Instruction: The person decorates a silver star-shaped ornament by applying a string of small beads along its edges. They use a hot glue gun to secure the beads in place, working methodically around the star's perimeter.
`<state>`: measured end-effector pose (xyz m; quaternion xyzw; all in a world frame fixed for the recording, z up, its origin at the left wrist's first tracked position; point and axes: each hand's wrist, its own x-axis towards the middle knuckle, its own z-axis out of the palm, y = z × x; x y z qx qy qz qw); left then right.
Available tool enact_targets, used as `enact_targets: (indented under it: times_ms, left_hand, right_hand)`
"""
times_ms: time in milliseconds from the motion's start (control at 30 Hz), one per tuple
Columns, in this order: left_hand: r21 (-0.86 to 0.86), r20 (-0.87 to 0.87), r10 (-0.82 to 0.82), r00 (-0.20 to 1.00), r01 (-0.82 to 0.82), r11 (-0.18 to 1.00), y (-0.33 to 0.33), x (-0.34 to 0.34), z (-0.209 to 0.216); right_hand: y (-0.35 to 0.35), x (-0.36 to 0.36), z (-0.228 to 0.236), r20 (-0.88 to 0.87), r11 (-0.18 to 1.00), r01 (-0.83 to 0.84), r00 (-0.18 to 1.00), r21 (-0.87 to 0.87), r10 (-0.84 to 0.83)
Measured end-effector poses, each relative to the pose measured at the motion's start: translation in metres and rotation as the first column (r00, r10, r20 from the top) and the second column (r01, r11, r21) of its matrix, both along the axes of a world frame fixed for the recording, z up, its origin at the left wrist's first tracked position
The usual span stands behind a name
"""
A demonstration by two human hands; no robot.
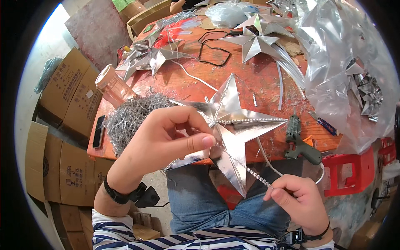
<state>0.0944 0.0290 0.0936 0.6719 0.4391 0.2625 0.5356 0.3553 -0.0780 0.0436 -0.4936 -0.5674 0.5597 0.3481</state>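
A shiny silver five-pointed star (243, 118) lies at the near edge of the table, one point hanging over my lap. Strips of sparkly trim run along some of its ridges. A thin silver beaded trim (256, 176) stretches between my hands along the near point. My left hand (175, 135) is closed over the middle of the star, thumb and forefinger pinching the trim there. Lower right, my right hand (298, 200) pinches the trim's other end. Beside my left hand sits a tangled heap of silver beaded trim (125, 121).
Right of the star lie a green glue gun (295, 137) with a white cord and a blue-handled tool (327, 126). A phone (99, 131) and a pink bottle (112, 85) are at left. Finished-looking stars (255, 43) and plastic bags (329, 54) crowd the far side. Cardboard boxes (68, 93) stand left.
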Motion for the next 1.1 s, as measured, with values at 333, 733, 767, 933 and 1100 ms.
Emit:
enact_targets:
  times_ms: [333, 733, 767, 933, 1100]
  left_hand:
    - [0.105, -0.103, 0.047, 0.994, -0.036, 0.994, 0.018, 0.006, -0.021]
    - [0.259, -0.323, 0.062, 0.944, 0.025, 0.966, 0.03, 0.011, -0.025]
    - [0.227, -0.287, 0.044, 0.957, 0.023, 0.974, 0.032, 0.01, -0.026]
    - [-0.092, -0.127, 0.0, 0.992, -0.012, 0.996, 0.039, 0.007, -0.02]
    - [0.089, -0.19, -0.003, 0.982, 0.02, 0.996, 0.04, 0.008, -0.028]
  right_hand:
    - [0.001, 0.0, -0.015, 0.017, 0.991, -0.112, 0.994, 0.07, 0.111]
    - [0.008, -0.016, -0.012, 0.101, 0.981, -0.125, 0.989, 0.148, 0.111]
    - [0.008, -0.016, -0.012, 0.102, 0.979, -0.128, 0.988, 0.156, 0.113]
    - [0.01, -0.015, -0.011, 0.131, 0.98, -0.141, 0.984, 0.144, 0.122]
    - [0.01, -0.014, -0.012, 0.141, 0.978, -0.172, 0.978, 0.123, 0.154]
